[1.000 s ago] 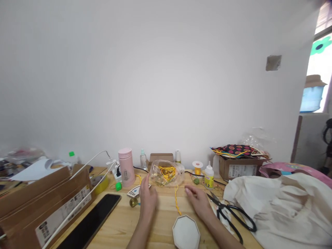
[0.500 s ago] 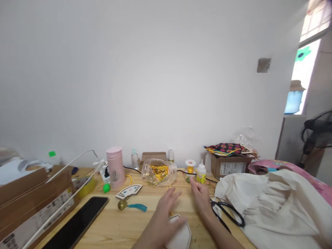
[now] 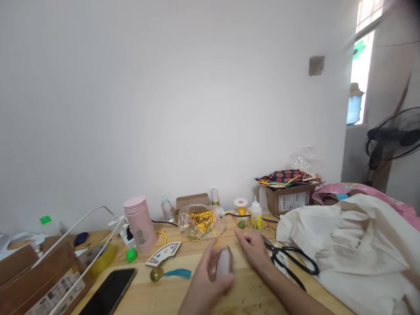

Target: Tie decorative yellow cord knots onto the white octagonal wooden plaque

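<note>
My left hand (image 3: 205, 280) grips a white octagonal piece (image 3: 224, 264) and holds it tilted on edge above the wooden table (image 3: 183, 293). My right hand (image 3: 254, 249) rests on the table just right of it, fingers loosely curled with nothing visible in them. A yellow cord (image 3: 215, 234) runs from the piece toward a clear plastic bag (image 3: 201, 221) of yellow cord and gold bits. Black scissors (image 3: 292, 258) lie right of my right hand.
A fan-shaped ornament (image 3: 164, 253), a gold bell with a teal tassel (image 3: 170, 274), a phone (image 3: 110, 295), a pink bottle (image 3: 138, 224), a glue bottle (image 3: 256, 216) and a thread spool (image 3: 240, 205) are on the table. Cardboard boxes (image 3: 42, 280) stand left; white cloth (image 3: 348, 245) lies right.
My left hand moved right from the bag to the white octagonal piece and lifted it on edge. The view has swung to the right.
</note>
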Demonstrator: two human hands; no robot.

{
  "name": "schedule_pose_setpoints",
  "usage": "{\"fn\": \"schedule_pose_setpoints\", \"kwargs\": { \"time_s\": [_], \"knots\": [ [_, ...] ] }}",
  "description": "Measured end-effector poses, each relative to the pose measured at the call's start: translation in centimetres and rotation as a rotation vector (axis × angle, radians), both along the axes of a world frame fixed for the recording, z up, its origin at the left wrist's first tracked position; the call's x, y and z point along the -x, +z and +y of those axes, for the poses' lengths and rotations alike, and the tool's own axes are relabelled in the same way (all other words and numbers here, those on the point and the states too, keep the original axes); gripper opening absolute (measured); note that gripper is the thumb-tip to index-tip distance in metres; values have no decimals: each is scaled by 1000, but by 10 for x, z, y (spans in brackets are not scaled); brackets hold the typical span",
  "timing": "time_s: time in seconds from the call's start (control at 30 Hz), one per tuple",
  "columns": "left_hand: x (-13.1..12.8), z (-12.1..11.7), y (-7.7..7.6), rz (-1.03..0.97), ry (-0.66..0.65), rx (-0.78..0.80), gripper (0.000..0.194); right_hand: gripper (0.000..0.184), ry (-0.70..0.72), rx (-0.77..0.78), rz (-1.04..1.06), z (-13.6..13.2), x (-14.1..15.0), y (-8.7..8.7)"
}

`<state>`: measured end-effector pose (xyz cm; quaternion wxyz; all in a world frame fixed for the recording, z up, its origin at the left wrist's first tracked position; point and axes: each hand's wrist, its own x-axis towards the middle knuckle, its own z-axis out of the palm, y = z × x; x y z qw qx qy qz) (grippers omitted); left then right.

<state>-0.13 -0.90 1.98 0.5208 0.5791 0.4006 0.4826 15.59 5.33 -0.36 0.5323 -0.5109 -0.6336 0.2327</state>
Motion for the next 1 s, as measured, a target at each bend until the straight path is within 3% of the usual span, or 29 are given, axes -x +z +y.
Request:
{"fn": "schedule_pose_setpoints", "kwargs": {
  "time_s": [0.07,0.13,0.27,0.47,0.57,0.7,0.77,0.87,1.0],
  "knots": [
    [10,4,5,-417,-44,114,66,46,39,23,-26,-1,2,-1],
    [21,6,7,-635,-106,174,52,48,85,42,-44,-4,4,-1],
    [25,6,10,-720,-137,297,44,54,238,134,-76,-14,7,-3],
    [-15,18,2,-724,-6,341,40,48,398,142,84,-13,14,-6],
    [-26,28,-5,-659,24,358,45,37,416,178,234,-5,14,-8],
    [-18,39,-4,-477,-240,485,36,33,302,191,186,1,9,-11],
    [-8,45,-2,-389,-274,448,39,30,254,135,69,1,5,-13],
    [6,53,-4,-209,-106,250,38,28,226,80,-44,0,3,-14],
    [12,59,-13,175,112,-143,33,27,236,77,-101,0,6,-13]
  ]
}}
